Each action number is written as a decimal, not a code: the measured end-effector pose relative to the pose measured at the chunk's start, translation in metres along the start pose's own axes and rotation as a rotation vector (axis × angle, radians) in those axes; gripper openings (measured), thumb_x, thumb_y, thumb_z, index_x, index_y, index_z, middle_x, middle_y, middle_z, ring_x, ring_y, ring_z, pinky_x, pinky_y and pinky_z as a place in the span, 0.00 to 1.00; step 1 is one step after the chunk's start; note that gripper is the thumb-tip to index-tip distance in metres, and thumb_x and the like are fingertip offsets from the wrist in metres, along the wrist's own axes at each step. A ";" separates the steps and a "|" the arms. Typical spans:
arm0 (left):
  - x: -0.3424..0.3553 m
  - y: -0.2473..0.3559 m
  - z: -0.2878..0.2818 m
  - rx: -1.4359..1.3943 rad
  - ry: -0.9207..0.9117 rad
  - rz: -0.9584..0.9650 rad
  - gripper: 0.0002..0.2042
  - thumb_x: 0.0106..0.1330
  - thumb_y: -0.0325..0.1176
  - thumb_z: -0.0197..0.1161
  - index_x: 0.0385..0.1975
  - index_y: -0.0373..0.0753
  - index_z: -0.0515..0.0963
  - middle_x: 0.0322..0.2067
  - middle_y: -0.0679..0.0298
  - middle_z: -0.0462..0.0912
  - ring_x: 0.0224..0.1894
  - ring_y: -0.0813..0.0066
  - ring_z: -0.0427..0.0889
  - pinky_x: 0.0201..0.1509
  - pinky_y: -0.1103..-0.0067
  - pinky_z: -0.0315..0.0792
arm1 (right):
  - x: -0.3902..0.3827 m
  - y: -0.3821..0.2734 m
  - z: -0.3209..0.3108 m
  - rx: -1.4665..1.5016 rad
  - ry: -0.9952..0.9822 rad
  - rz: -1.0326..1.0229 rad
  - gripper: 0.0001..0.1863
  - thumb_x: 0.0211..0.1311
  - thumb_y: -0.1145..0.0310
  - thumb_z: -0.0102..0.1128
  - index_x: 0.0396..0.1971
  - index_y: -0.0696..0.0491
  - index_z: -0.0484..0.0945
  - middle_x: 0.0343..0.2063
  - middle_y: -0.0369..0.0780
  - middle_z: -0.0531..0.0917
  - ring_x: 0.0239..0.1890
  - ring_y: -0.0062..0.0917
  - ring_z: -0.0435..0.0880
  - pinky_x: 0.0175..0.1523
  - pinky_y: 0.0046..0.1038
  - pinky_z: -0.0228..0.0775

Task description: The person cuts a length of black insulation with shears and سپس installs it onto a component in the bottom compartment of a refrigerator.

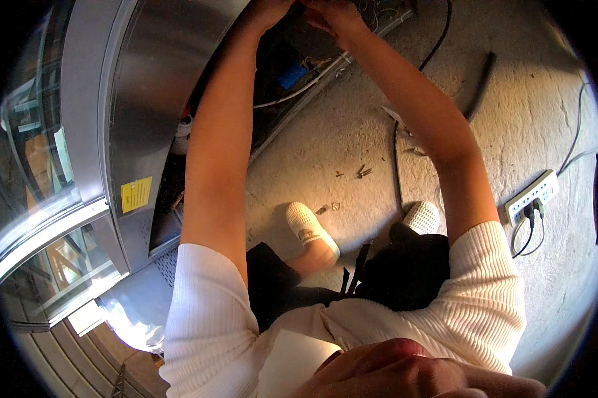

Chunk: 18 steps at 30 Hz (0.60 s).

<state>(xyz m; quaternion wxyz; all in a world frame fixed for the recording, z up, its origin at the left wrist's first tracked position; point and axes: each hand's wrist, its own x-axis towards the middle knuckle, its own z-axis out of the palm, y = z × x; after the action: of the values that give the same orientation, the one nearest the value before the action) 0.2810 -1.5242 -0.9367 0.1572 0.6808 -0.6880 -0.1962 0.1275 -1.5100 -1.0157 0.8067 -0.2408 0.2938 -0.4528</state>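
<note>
Floor [531,113] right of the metal panel [170,86]: warm, uneven light. Recess [272,86] beside panel: deep shadow. Glare below panel. Picture rim: fisheye bending.

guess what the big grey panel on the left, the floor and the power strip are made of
Grey panel: probably stainless steel, satin finish, going by its soft metallic sheen. Floor: looks like concrete, rough and matt, with an uneven, pitted surface. Power strip: likely hard plastic, off-white, smooth and crisp-edged.
</note>
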 end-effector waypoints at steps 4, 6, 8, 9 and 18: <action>0.006 0.000 0.001 0.260 0.082 0.018 0.20 0.70 0.42 0.52 0.52 0.32 0.75 0.52 0.49 0.78 0.56 0.55 0.75 0.59 0.68 0.68 | 0.022 0.015 -0.009 0.152 0.059 0.025 0.15 0.61 0.63 0.63 0.43 0.55 0.75 0.36 0.39 0.79 0.40 0.30 0.80 0.50 0.34 0.76; 0.003 -0.002 0.005 0.194 0.125 -0.105 0.20 0.69 0.42 0.52 0.53 0.33 0.74 0.53 0.49 0.77 0.57 0.54 0.74 0.60 0.67 0.68 | 0.016 0.014 -0.004 0.126 0.057 0.019 0.14 0.62 0.63 0.62 0.43 0.55 0.75 0.35 0.39 0.79 0.40 0.30 0.80 0.49 0.33 0.77; 0.005 0.006 0.012 0.111 0.124 -0.181 0.20 0.69 0.41 0.51 0.54 0.34 0.73 0.55 0.49 0.75 0.59 0.53 0.73 0.61 0.66 0.67 | 0.025 0.021 -0.015 0.235 0.004 0.057 0.15 0.61 0.64 0.63 0.44 0.54 0.74 0.35 0.39 0.79 0.40 0.30 0.80 0.49 0.33 0.77; 0.006 0.011 0.014 0.066 0.106 -0.205 0.20 0.69 0.41 0.51 0.55 0.34 0.73 0.56 0.49 0.75 0.59 0.53 0.72 0.61 0.66 0.67 | 0.031 0.024 -0.023 0.289 -0.021 0.074 0.15 0.60 0.65 0.63 0.44 0.54 0.74 0.35 0.39 0.79 0.40 0.30 0.80 0.49 0.33 0.77; 0.010 -0.010 0.011 -0.140 -0.072 -0.063 0.19 0.65 0.36 0.55 0.55 0.39 0.72 0.49 0.55 0.77 0.54 0.61 0.74 0.60 0.69 0.65 | 0.015 -0.022 -0.017 0.047 0.144 -0.174 0.20 0.53 0.71 0.68 0.46 0.58 0.74 0.38 0.44 0.80 0.40 0.30 0.81 0.44 0.33 0.78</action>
<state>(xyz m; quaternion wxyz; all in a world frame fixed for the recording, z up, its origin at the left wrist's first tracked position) 0.2844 -1.5339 -0.9521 0.1733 0.6820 -0.6560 -0.2729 0.1090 -1.5362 -1.0171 0.7467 -0.2134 0.3183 -0.5437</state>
